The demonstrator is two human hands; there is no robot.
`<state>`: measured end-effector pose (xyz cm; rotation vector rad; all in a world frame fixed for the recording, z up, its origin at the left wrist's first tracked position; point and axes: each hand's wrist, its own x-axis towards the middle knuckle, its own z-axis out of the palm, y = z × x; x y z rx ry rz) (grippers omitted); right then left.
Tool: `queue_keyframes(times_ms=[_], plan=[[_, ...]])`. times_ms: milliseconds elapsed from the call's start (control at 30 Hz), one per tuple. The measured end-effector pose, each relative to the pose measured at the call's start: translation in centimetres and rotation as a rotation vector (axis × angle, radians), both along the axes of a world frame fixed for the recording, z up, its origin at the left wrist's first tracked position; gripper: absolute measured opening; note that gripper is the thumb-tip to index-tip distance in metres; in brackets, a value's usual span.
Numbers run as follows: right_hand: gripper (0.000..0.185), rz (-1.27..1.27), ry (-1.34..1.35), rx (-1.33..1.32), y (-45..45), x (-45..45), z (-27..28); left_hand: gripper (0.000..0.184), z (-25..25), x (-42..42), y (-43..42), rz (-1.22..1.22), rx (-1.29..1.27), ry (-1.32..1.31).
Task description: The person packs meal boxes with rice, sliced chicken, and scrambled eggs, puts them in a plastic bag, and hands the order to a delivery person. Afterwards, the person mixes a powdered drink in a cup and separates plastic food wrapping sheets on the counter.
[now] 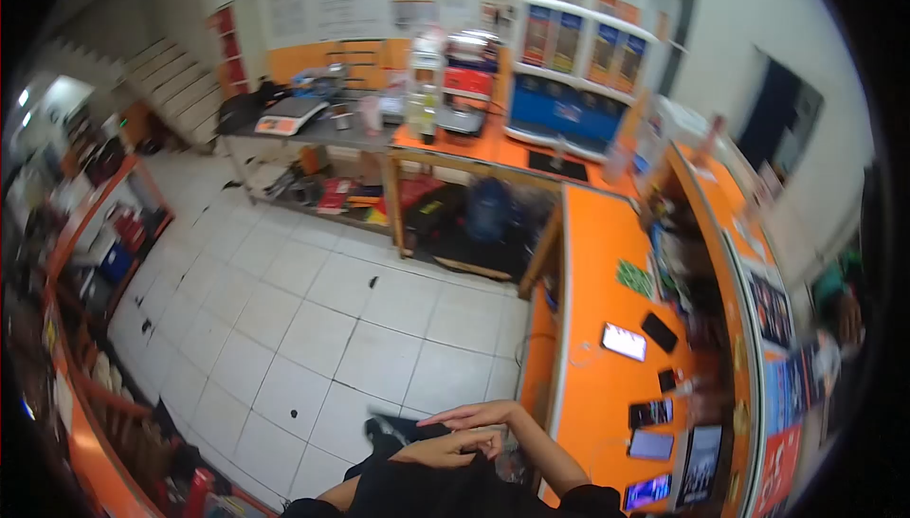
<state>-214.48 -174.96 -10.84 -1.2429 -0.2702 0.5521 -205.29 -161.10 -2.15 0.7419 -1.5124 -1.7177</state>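
At the bottom centre, my right hand (471,414) reaches across with its fingers stretched out and close together, above my left hand. My left hand (447,449) lies just below it, against the dark clothing, with its fingers curled; what they hold, if anything, is hidden. Dark cloth (387,431) shows beside the hands on the left. To the right of the hands is an orange counter (592,272), which neither hand visibly touches. On it lie a phone with a lit white screen (624,342), a black phone (659,331) and several other phones.
A green patterned item (634,278) lies farther up the counter. Ahead stand a blue drink dispenser (566,112), a scale (291,115) on a dark table and a blue jug (488,210) below. Orange-edged shelving (62,328) borders the tiled floor (313,338) on the left.
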Motion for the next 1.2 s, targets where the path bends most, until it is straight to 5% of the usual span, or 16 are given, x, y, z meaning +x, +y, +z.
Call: queue_keyframes(times_ms=[33, 200, 367, 467, 500, 567, 633, 667, 700, 767, 967, 1067, 1167, 1200], plan=[[0.058, 0.073, 0.022, -0.066, 0.6, 3.3, -1.4, 0.023, -1.4, 1.6, 0.9, -0.009, 0.150, 0.094], [0.048, 0.393, 0.005, -0.160, 10.9, 20.3, -14.2, 0.026, -12.7, 13.4, 8.3, 0.251, 0.002, -0.087], [0.032, 0.445, 0.526, -0.589, 17.5, 32.2, -22.3, 0.032, -15.6, 25.7, 16.2, 0.390, 0.119, -0.035], [0.037, 0.724, 0.100, -0.649, 17.3, 39.1, -27.4, 0.028, -18.2, 31.7, 18.9, 0.560, 0.296, 0.002], [0.037, 0.564, -0.067, -0.954, 16.0, 40.2, -29.8, 0.027, -18.2, 33.3, 18.9, 0.583, 0.344, -0.021], [0.039, 0.384, 0.098, -1.212, 11.8, 41.2, -29.3, 0.025, -18.0, 37.0, 18.1, 0.549, 0.451, -0.205], [0.038, 0.351, -0.016, -1.174, 7.1, 42.5, -28.1, 0.035, -20.6, 41.3, 16.3, 0.502, 0.562, -0.382], [0.037, 0.071, 0.019, -0.979, 4.1, 41.6, -31.8, 0.042, -22.3, 43.4, 14.8, 0.338, 0.644, -0.669], [0.033, 0.003, 0.348, -0.863, 2.1, 42.2, -27.9, 0.050, -24.2, 45.6, 13.5, 0.165, 0.714, -0.956], [0.038, -0.118, 0.751, -0.709, -2.5, 43.2, -28.7, 0.052, -27.2, 49.2, 12.5, 0.239, 0.718, -1.262], [0.039, -0.295, 0.792, -0.475, -18.1, 51.2, -32.9, 0.043, -30.1, 65.2, 6.1, 0.662, 0.655, -0.960], [0.035, -0.367, 0.518, -0.588, -24.9, 59.8, -33.3, 0.038, -29.9, 72.6, 2.0, 0.655, 0.690, -1.195], [0.040, -0.524, 0.651, -0.437, -29.3, 70.0, -25.1, 0.034, -28.8, 79.5, -1.9, 0.696, 0.668, -1.087], [0.040, -0.510, 0.508, -0.338, -32.3, 72.9, -24.3, 0.033, -28.8, 82.0, -3.6, 0.742, 0.651, -1.038]])
